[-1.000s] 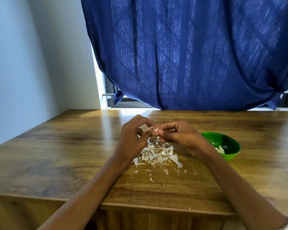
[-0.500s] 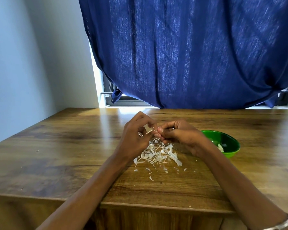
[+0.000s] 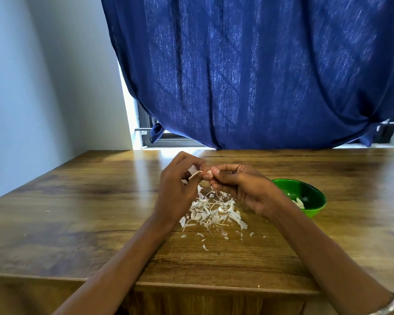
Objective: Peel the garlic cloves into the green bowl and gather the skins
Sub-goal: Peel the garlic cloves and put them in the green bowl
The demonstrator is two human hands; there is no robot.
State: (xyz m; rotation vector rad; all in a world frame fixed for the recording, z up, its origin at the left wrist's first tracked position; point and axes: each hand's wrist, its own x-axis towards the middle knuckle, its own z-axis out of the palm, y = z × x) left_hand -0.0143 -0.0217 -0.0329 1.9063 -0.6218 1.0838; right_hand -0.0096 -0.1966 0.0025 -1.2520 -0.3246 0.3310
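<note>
Progress: we judge the task well under way; several peeled cloves already lie in the round glossy green bowl point(image 3: 314, 196), and a sizeable heap of papery white garlic skins point(image 3: 210, 211) sits on the brown wood-grain table point(image 3: 89, 201).
Step in hand: we judge one more clove is being stripped.
Left hand point(image 3: 178, 189): raised above the heap, fingers curled, thumb and forefinger pinching a thin pale strip of skin point(image 3: 195, 174) that curls away from the clove.
Right hand point(image 3: 241, 187): fingertips pinching the small pale garlic clove point(image 3: 209, 172); the two hands meet at this point.
Clove condition: mostly hidden by fingers; we cannot tell how much skin remains on it.
Bowl position: on the table, just beside the right wrist, to the right of the heap.
Bowl contents: pale peeled cloves point(image 3: 298, 203) low at its near side; the count is not readable.
Skins: loosely piled beneath the hands, with stray flakes point(image 3: 205, 247) scattered towards the near table edge.
Outstanding: we judge that this clove must go into the bowl, and the stray flakes need gathering; we see no unpeeled cloves elsewhere.
</note>
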